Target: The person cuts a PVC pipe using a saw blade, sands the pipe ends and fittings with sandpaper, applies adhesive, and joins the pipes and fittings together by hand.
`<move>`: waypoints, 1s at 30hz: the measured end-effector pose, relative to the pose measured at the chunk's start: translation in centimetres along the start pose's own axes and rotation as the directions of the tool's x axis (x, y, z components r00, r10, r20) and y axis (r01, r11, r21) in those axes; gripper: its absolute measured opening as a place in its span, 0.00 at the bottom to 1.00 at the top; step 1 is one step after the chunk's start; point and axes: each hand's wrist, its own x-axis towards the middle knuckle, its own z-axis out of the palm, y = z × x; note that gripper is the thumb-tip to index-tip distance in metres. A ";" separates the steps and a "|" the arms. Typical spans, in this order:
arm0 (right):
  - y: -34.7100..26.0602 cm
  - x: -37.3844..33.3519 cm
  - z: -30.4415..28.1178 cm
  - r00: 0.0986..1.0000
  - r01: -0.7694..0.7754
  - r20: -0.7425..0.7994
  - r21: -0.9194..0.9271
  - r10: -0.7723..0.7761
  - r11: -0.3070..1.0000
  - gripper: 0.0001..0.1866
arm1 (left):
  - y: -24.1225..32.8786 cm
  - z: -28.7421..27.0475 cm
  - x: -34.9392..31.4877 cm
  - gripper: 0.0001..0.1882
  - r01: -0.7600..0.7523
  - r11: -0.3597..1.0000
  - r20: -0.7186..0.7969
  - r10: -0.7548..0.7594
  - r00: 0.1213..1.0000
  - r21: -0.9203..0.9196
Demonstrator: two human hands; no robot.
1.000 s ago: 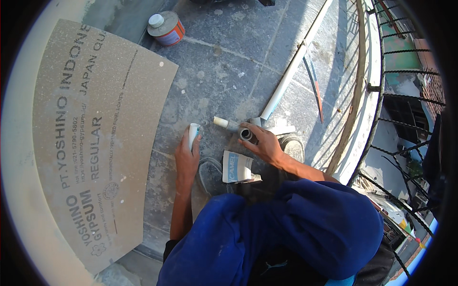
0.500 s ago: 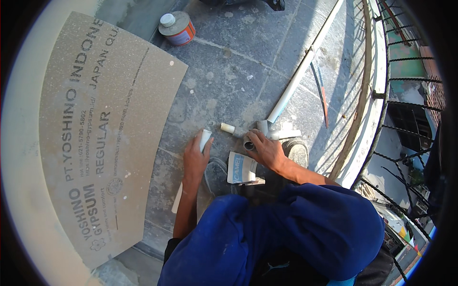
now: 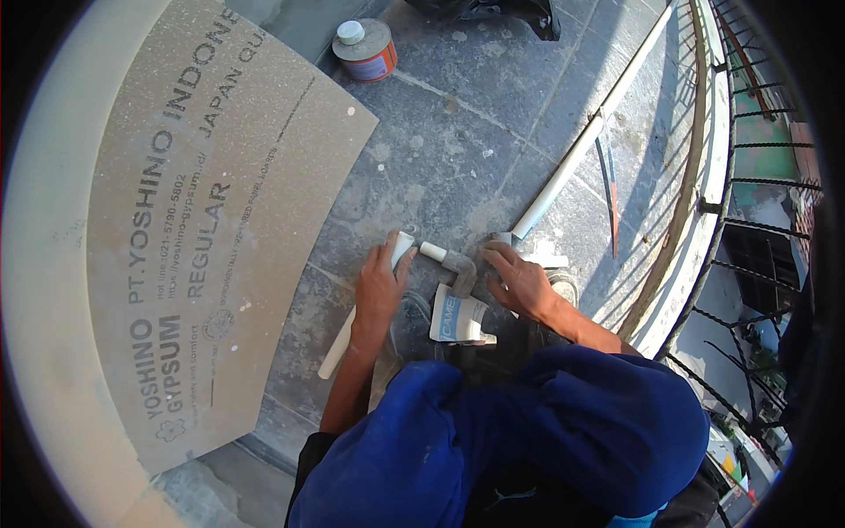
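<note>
In my left hand [image 3: 378, 286] is a white pipe [image 3: 339, 343]; the fingers close round its upper end, and the rest runs down beside my forearm. Just right of that end lies a grey pipe elbow [image 3: 459, 268] with a short white pipe stub [image 3: 432, 251] at its mouth. My right hand [image 3: 524, 286] is over the floor to the right of the elbow, fingers bent but apart, nothing visible in its grasp. Its fingertips are close to another grey fitting [image 3: 501, 238], partly hidden behind them; whether they touch cannot be told. A piece of sandpaper [image 3: 453, 317] lies below the elbow.
A long white pipe [image 3: 563, 176] stretches up to the right, a hacksaw blade [image 3: 610, 194] beside it. At the far left a printed gypsum board [image 3: 264, 202] covers the floor. A white-capped can [image 3: 365, 55] stands beyond. Metal railing [image 3: 767, 182] borders the right side.
My right hand has let go of the grey elbow and shifted slightly right. The elbow has turned and lies further left. The pipe in my left hand has swung out, showing more of its length.
</note>
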 end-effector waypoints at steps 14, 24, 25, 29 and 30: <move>-2.8 22.4 -17.8 0.953 0.264 0.283 -0.616 -0.104 0.742 0.18 | -2.6 1.3 -0.2 0.19 0.018 0.999 -0.234 -0.025 0.972 -0.032; -4.3 41.1 -9.8 0.969 0.097 -0.157 -0.469 -0.191 0.878 0.60 | 0.6 0.4 0.2 0.18 -0.053 0.946 -0.260 -0.033 0.965 -0.318; -4.2 41.2 -9.1 0.975 0.092 -0.137 -0.457 -0.173 0.885 0.60 | 0.7 0.5 0.0 0.19 -0.060 0.944 -0.253 -0.026 0.967 -0.324; -3.4 40.0 -9.9 0.952 0.114 -0.180 -0.544 -0.248 0.831 0.57 | 1.7 1.7 -0.6 0.22 -0.128 0.876 -0.162 0.058 0.985 -0.465; -3.0 38.5 -10.3 0.938 0.156 -0.187 -0.525 -0.292 0.836 0.56 | 2.4 1.9 -0.9 0.22 -0.117 0.876 -0.162 0.045 0.986 -0.469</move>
